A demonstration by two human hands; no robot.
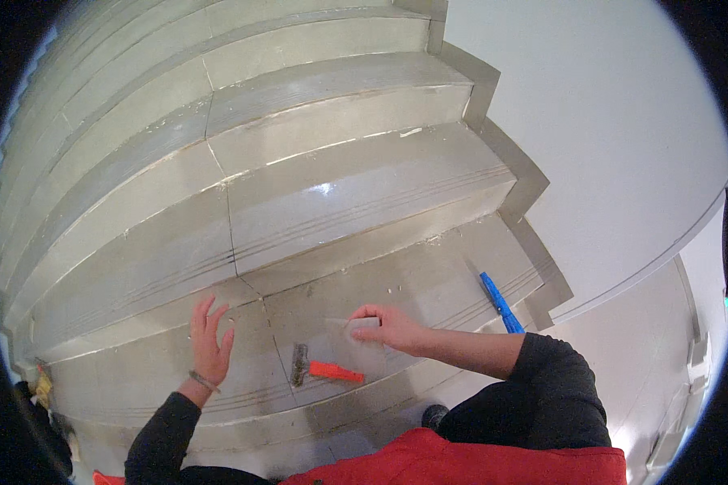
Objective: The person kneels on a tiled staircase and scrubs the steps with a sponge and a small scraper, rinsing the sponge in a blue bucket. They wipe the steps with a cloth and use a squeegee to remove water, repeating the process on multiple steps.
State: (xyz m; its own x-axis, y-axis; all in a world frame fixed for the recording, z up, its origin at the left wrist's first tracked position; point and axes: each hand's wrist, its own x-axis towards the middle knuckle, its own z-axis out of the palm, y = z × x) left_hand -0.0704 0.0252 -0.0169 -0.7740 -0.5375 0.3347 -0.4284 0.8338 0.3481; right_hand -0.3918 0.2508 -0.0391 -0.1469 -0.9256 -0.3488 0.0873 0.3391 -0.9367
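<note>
Tiled stair steps (364,163) rise in front of me. My right hand (388,329) pinches a thin, pale, partly see-through sheet or pad (364,339) between thumb and fingers, over the lowest step in front of me. My left hand (210,345) is raised to the left, its fingers apart and nothing in it. Between the two hands, a short tool with an orange-red handle (337,371) and a flat, dirty grey head (300,365) lies on the tread. To the right of my right hand, a blue tool handle (498,300) lies near the step's right end; my forearm covers its lower end.
White crumbs and flakes (434,239) lie along the joints between treads and risers. A stepped tile skirting (525,176) borders the white wall (600,151) at right. At the lower left edge sit a yellowish item (42,388) and a dark object (42,430).
</note>
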